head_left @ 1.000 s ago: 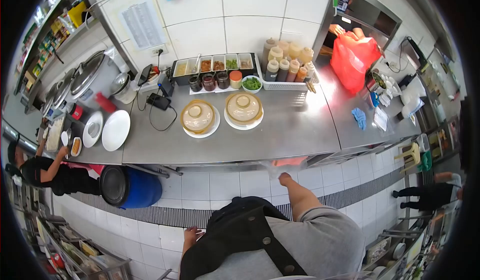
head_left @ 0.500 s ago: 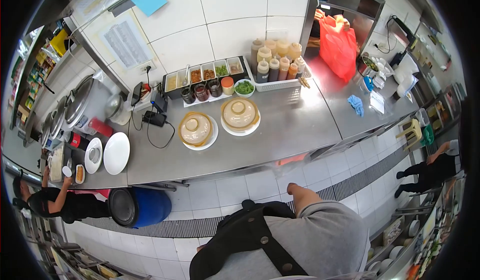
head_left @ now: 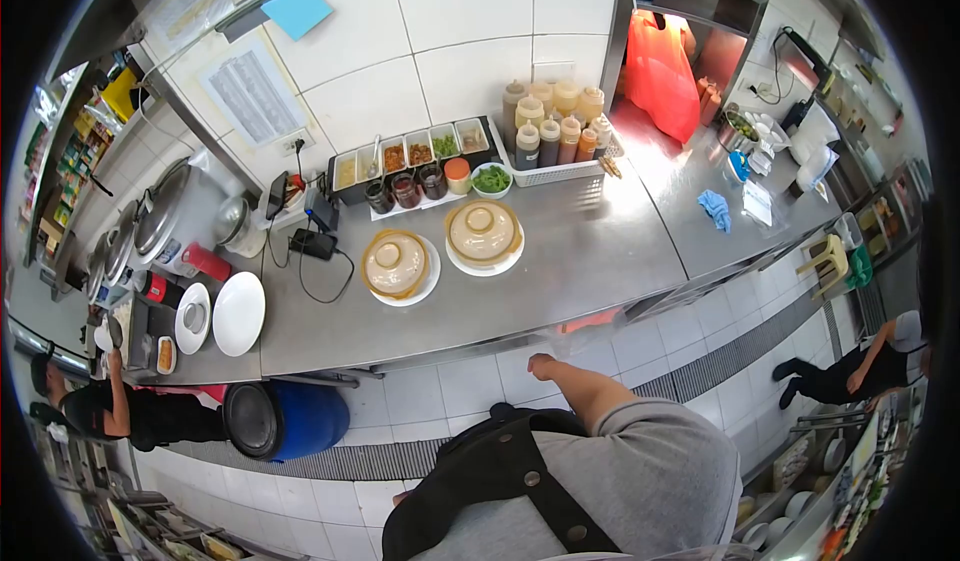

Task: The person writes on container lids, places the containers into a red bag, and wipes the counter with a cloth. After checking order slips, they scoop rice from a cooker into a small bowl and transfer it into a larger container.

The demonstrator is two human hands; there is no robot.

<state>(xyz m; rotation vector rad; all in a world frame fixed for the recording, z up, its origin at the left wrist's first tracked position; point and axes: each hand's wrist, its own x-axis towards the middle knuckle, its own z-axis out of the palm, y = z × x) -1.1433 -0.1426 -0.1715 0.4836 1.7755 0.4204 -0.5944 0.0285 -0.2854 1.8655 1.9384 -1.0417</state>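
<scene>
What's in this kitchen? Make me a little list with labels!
place: kitchen, steel counter
right hand: low before the counter edge, nothing seen in it
nearest: lidded clay pot and second lidded pot, each on a white plate
behind them: sauce bottles in a white basket, topping tubs
floor: blue barrel
other people: person in black by the counter's far end

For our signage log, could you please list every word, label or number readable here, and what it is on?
Nothing can be quoted.
Printed sheet on the wall: rows of print, too small to read.
Blue note above it: no writing visible.
Sauce bottles: no legible labels.
</scene>
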